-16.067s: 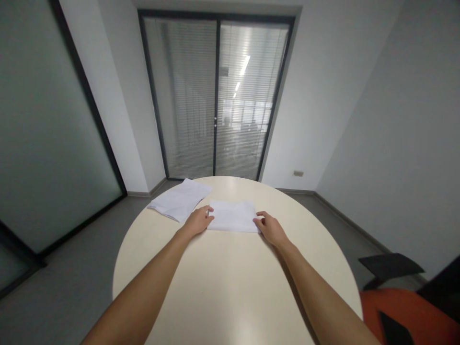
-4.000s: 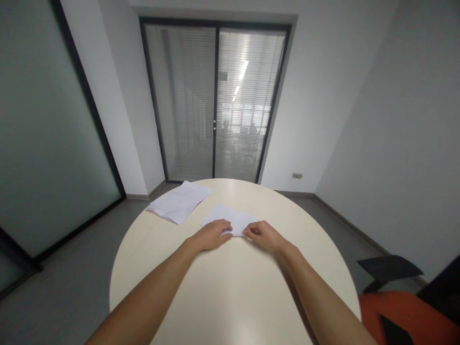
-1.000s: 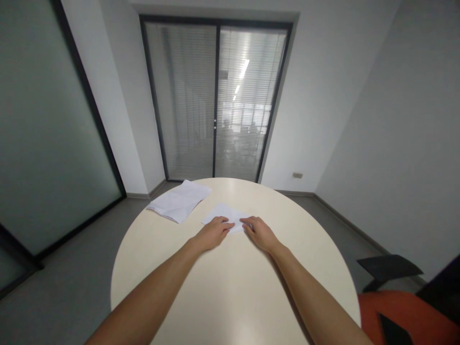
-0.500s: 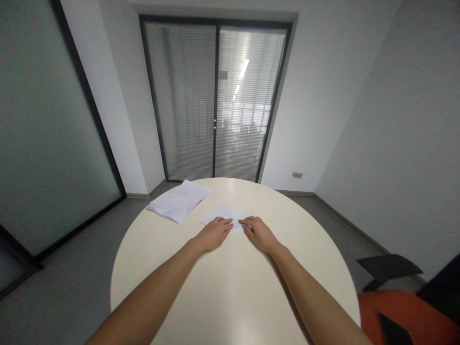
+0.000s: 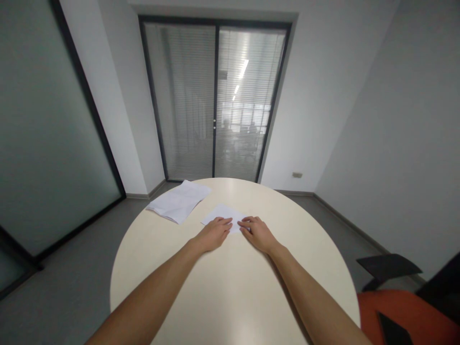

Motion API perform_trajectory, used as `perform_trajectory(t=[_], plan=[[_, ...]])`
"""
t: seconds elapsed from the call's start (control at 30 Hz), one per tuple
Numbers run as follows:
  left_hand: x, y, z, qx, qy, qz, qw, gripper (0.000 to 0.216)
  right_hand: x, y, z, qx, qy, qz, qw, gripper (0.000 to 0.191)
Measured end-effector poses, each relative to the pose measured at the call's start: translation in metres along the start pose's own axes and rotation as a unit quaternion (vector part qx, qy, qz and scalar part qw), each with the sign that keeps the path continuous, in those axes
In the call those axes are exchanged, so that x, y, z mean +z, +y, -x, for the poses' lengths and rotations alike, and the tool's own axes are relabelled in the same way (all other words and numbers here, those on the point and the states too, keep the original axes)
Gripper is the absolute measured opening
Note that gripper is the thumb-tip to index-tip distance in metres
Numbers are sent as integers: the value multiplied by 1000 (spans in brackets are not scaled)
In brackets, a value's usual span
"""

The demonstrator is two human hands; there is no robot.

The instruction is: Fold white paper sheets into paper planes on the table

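The small white paper (image 5: 222, 211) lies flat on the worktop (image 5: 230, 282), under the fingers of both hands. We judge that it is very light, thin and easy to bend, so it may slide or crease under a careless push. We would take hold by its edges or corners, gently, with the fingers flat. The left hand (image 5: 213, 234) touches the near part and the right hand (image 5: 261, 235) touches the right part, with a narrow gap between them. Whether either grip is pinching the paper or only pressing it, we cannot tell. Farther left, near the worktop's edge, lie larger white sheets (image 5: 180, 201).
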State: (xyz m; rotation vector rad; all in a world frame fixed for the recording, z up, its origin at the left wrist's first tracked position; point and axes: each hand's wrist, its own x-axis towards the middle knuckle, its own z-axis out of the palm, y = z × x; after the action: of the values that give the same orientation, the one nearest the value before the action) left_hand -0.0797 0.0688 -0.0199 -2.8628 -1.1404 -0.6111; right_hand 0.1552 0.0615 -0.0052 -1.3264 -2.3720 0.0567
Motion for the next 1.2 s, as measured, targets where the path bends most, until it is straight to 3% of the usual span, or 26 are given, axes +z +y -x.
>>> perform_trajectory(t=[0.2, 0.43, 0.8, 0.97, 1.07, 1.2], plan=[[0, 0, 0, -2, -3, 23, 1000, 39, -8, -6, -1, -38, -1, 16, 999, 34], [-2, 3, 0, -32, -6, 50, 998, 39, -13, -14, 0, -124, -37, -55, 990, 33], [5, -6, 1, -12, -6, 49, 999, 39, -27, 9, 3, -40, -68, -46, 996, 26], [4, -5, 3, -24, -5, 55, 998, 40, -36, 10, 6, 19, -44, 2, 999, 28], [1, -3, 2, -20, -3, 53, 998, 39, -31, 3, 4, -32, -39, 7, 999, 34], [-6, 4, 1, -21, 0, 62, 998, 38, -15, -13, 2, -102, -41, -66, 992, 47]])
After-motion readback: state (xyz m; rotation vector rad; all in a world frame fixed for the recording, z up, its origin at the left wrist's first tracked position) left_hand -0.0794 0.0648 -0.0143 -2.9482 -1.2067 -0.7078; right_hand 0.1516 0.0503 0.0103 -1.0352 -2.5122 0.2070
